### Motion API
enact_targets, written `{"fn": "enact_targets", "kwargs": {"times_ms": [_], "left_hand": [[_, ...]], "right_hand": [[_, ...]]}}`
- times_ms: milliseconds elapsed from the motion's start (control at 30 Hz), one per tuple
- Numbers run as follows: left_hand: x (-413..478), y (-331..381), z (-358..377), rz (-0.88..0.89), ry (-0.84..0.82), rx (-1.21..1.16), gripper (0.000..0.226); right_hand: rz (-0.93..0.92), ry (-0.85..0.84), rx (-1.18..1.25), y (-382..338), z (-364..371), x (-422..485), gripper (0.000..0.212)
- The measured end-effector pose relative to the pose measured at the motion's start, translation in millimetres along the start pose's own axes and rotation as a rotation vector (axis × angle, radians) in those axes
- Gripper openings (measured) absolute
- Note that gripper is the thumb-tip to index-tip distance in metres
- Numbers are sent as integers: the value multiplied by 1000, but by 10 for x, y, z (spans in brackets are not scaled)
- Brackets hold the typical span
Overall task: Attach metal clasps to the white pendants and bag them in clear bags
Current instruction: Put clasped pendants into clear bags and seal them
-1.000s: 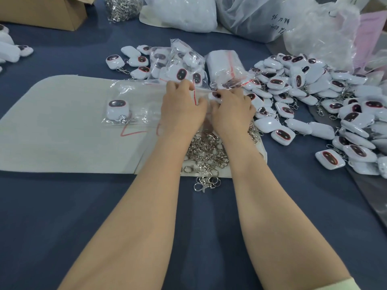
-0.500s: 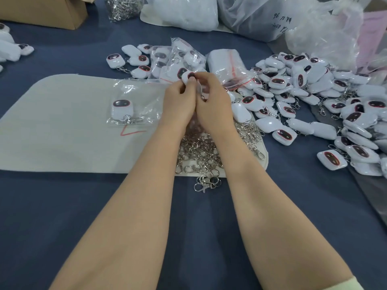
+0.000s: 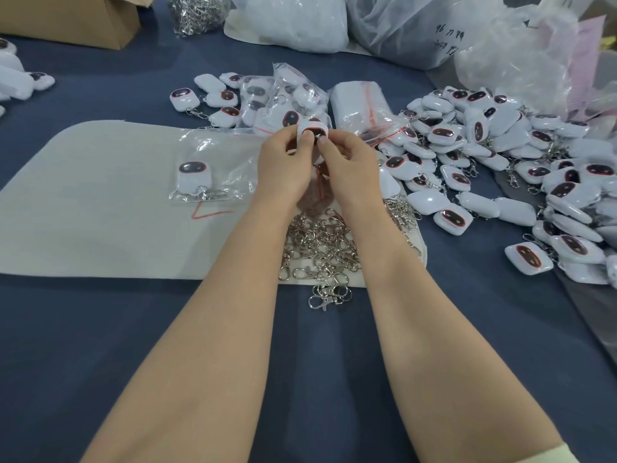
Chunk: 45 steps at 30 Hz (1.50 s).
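A dark blue worktop (image 3: 100, 362) is partly covered by an off-white mat (image 3: 83, 228) with rounded corners. A brown cardboard box (image 3: 66, 21) is seen at far left. A white sack (image 3: 293, 25) and a translucent sack (image 3: 417, 28) bearing handwritten marks are placed along the far edge.

Assembly workbench, pendant heap (image 3: 500, 138), clasp pile (image 3: 320, 242)

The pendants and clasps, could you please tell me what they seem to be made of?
Pendants: probably hard plastic, glossy white, judging by the smooth rounded shells and soft highlights; the dark oval inset looks shiny too. Clasps: metal, bright silvery polish, with sharp glints across the pile.
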<state>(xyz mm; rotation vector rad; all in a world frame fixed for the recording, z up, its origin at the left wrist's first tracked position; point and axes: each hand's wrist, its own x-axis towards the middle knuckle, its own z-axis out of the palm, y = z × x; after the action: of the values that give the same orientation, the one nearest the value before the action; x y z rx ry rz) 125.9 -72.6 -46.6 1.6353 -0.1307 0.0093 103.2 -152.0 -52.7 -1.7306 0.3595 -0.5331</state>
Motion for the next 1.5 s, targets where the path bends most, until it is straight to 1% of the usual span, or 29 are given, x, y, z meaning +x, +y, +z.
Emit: {"fn": "enact_targets", "kwargs": {"times_ms": [133, 300, 433, 700, 800, 1000, 1133, 1200, 1333, 1500], "left_hand": [[8, -18, 5, 18, 4, 15, 24], [28, -30, 4, 14, -24, -13, 24], [27, -40, 12, 13, -78, 9, 24], [12, -38, 10, 58, -95, 90, 27], [-1, -32, 16, 61, -96, 95, 27], [2, -29, 11, 39, -77, 49, 23], [35, -49, 32, 41, -20, 211, 25], [50, -55, 32, 35, -15, 245, 28], [61, -66, 33, 48, -30, 239, 26], [26, -47, 44, 39, -55, 149, 23]], "right_hand": [[-16, -5, -9, 10, 0, -2, 10], [0, -6, 2, -2, -5, 3, 7], [4, -1, -18, -1, -2, -3, 19], [-2, 1, -78, 24, 7, 16, 9], [-17, 14, -92, 25, 0, 18, 12], [-40, -30, -93, 9, -18, 25, 25], [-69, -43, -100, 7, -5, 12, 26], [-70, -52, -83, 13, -3, 9, 24], [-72, -52, -62, 11, -11, -1, 18], [-21, -27, -45, 14, -7, 4, 18]]}}
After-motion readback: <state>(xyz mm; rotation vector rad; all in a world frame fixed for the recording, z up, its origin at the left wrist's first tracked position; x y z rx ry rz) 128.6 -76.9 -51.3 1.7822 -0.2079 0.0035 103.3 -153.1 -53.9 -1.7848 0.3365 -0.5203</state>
